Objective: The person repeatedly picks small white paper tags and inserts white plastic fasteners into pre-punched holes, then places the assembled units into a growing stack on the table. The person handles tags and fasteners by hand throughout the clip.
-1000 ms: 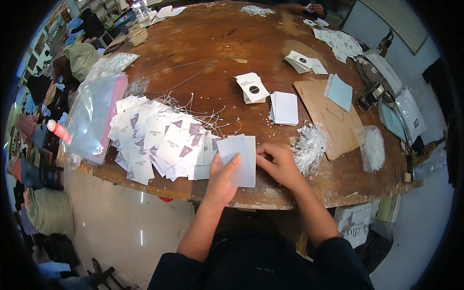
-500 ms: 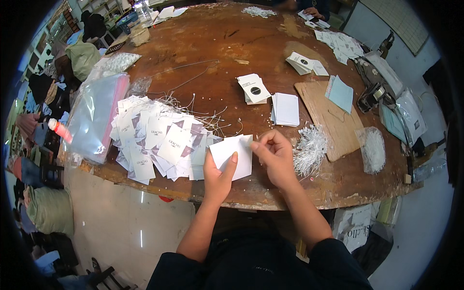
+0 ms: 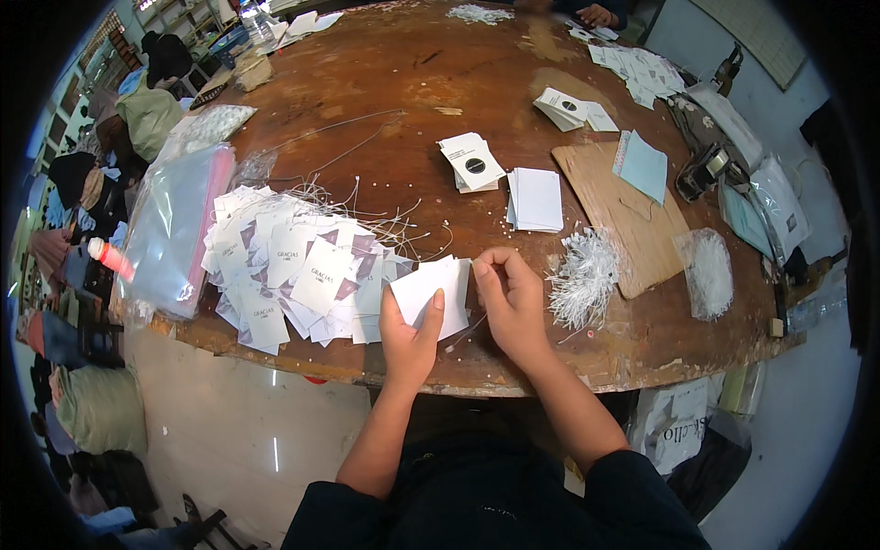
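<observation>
My left hand grips a small stack of blank white cards, thumb on top, over the table's near edge. My right hand is closed in a pinch just beside the cards' upper right corner. A thin white string shows between the cards and this hand; it seems to run up to the pinching fingertips, where its end is hidden. To the left lies a big heap of printed tags with strings trailing off its far side. A bundle of white tag strings lies right of my right hand.
Beyond my hands stand a stack of printed cards and a blank white stack. A wooden board lies at right, near a bagged string bundle. Clear plastic bags lie far left. Another person's hand works at the far side.
My right hand has drawn slightly away from the cards' corner, and a thin string now shows below it. My left hand keeps its hold on the cards. The whole view has shifted slightly.
</observation>
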`<state>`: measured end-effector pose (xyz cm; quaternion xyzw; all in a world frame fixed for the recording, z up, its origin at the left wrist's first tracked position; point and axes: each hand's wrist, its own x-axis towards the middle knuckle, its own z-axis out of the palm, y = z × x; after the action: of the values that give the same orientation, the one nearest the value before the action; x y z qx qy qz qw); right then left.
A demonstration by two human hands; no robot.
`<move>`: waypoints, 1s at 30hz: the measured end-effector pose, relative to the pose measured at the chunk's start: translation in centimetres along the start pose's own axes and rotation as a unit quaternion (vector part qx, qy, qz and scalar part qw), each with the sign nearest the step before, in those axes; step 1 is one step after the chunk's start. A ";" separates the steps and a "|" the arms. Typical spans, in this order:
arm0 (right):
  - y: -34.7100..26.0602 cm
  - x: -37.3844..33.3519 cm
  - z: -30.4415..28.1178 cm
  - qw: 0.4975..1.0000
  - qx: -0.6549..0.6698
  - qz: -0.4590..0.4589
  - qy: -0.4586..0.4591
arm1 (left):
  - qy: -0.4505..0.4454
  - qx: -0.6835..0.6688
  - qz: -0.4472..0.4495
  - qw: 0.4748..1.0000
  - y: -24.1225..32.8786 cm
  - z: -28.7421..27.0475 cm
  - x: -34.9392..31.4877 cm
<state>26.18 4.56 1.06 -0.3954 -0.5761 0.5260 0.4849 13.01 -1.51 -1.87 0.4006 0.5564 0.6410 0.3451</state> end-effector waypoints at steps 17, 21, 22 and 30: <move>0.3 0.2 -0.2 0.981 0.120 0.134 -0.070 | -0.012 0.355 0.412 0.839 0.6 -0.9 0.6; 0.6 0.8 -1.5 0.915 0.287 0.241 -0.150 | 0.007 0.468 0.471 0.748 1.1 -1.3 0.1; 0.9 1.2 -1.3 0.949 0.180 0.211 -0.148 | -0.012 0.461 0.489 0.740 1.1 -1.4 -0.3; 0.0 3.5 -4.4 0.990 -0.122 0.002 0.070 | 0.067 0.572 0.426 0.698 1.6 -9.6 4.4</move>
<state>29.70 8.96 1.46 -0.4881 -0.6001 0.4238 0.4713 2.44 -1.98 -0.33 0.6706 0.6077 0.3028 -0.2987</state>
